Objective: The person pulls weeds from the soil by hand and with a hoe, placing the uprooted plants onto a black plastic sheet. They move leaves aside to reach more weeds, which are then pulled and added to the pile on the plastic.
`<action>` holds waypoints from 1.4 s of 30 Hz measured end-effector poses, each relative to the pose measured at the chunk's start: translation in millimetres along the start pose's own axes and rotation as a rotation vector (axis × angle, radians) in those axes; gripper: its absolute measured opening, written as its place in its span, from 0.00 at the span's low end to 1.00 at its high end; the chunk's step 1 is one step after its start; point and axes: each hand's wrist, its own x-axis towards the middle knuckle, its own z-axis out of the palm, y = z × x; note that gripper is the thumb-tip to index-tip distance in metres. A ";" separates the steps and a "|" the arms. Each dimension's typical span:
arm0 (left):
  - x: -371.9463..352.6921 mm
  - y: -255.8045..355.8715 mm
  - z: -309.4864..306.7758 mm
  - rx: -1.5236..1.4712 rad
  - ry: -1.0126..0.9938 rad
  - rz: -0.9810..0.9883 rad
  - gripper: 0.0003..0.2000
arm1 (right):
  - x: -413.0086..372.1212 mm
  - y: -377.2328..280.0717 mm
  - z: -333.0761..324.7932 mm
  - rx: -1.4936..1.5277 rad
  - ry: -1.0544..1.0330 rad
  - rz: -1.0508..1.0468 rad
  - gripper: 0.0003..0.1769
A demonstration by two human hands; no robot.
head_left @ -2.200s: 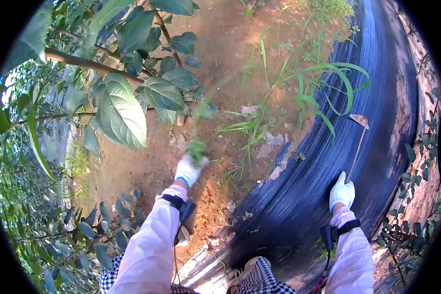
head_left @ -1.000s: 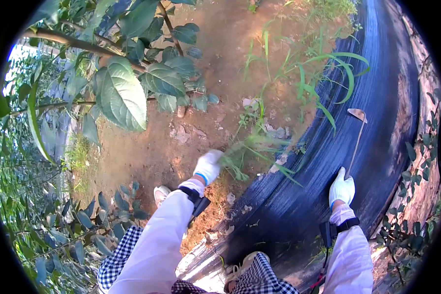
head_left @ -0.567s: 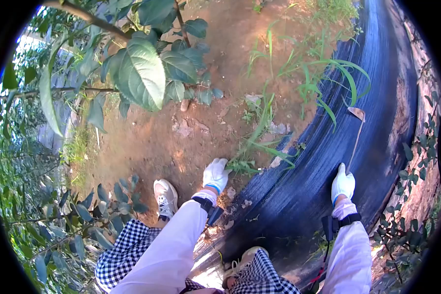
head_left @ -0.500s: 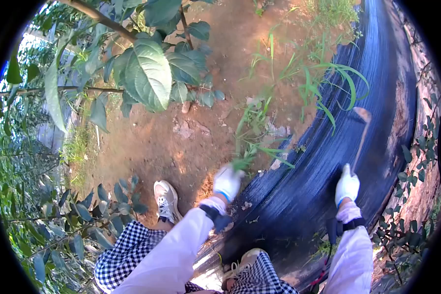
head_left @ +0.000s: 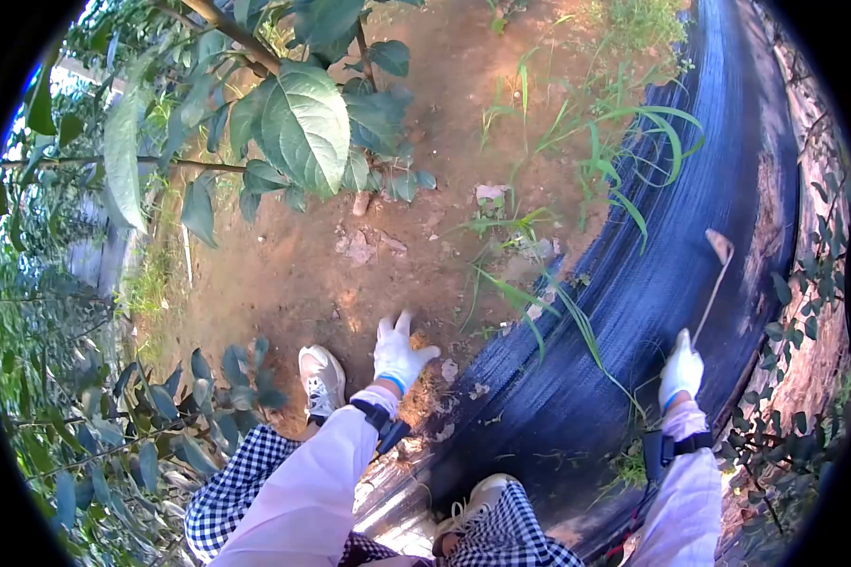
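Note:
My left hand (head_left: 402, 353), in a white glove, hovers over bare soil beside my left shoe (head_left: 321, 376). Its fingers are spread and nothing is in them. Over the black plastic sheet (head_left: 624, 293), my gloved right hand (head_left: 681, 370) is closed around the end of a small hand hoe (head_left: 712, 287). The hoe has a thin shaft and a small angled blade, which points away from me. Green grass weeds (head_left: 518, 293) lie or stand at the sheet's edge, between my two hands. One long stem (head_left: 588, 331) stretches across the sheet towards my right hand.
A leafy branch (head_left: 303, 128) hangs close at the upper left. More foliage (head_left: 208, 402) flanks my left leg, and leafy shoots (head_left: 799, 369) line the right side. Taller grass (head_left: 633, 142) grows along the sheet's far edge. My other shoe (head_left: 477, 506) is on the sheet's near part.
My left hand has drawn back to the left, away from the green weeds it was at, and its fingers have spread. The hoe and my right hand have shifted slightly right.

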 end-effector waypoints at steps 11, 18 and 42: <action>43.9 5.0 10.1 -0.139 -0.150 0.110 0.11 | -52.2 -25.8 23.2 -0.355 0.100 -0.019 0.33; 70.0 40.5 31.4 -0.005 -0.407 0.416 0.09 | -52.0 -25.1 21.9 -0.348 0.101 -0.052 0.32; 49.1 70.7 55.8 -0.035 -0.373 0.578 0.11 | -48.5 -19.1 24.6 -0.356 0.094 -0.073 0.29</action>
